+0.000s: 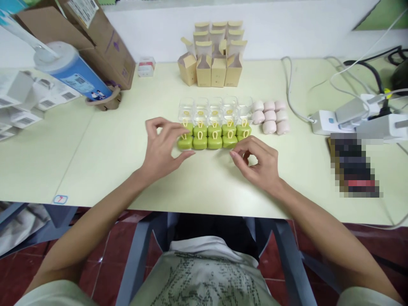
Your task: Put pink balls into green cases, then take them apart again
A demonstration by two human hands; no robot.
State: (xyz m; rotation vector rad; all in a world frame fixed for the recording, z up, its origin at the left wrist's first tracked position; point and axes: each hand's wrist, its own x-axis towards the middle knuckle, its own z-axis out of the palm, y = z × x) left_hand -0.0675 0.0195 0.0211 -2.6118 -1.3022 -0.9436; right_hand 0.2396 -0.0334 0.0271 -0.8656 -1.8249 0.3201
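Two rows of small green cases (pixel 215 143) with pale yellow loops on top stand side by side on the table. My left hand (pixel 164 146) is at their left end, thumb and fingers spread apart around the corner case, with nothing seen in its grasp. At the right end, my right hand (pixel 258 161) has its fingers curled toward the thumb by the front corner case; whether anything small is between the fingertips is hidden. Directly behind the green cases are clear plastic cups (pixel 200 106) with yellow marks. Pale pink rounded pieces (pixel 269 115) sit in a cluster to their right.
Open small cardboard boxes (pixel 218 70) stand at the back by the wall. A blue canister (pixel 83 78) and a large carton (pixel 108 51) are at the left, beside white boxes (pixel 24 102). Chargers and cables (pixel 347 117) lie right, near a pixelated object (pixel 353 165).
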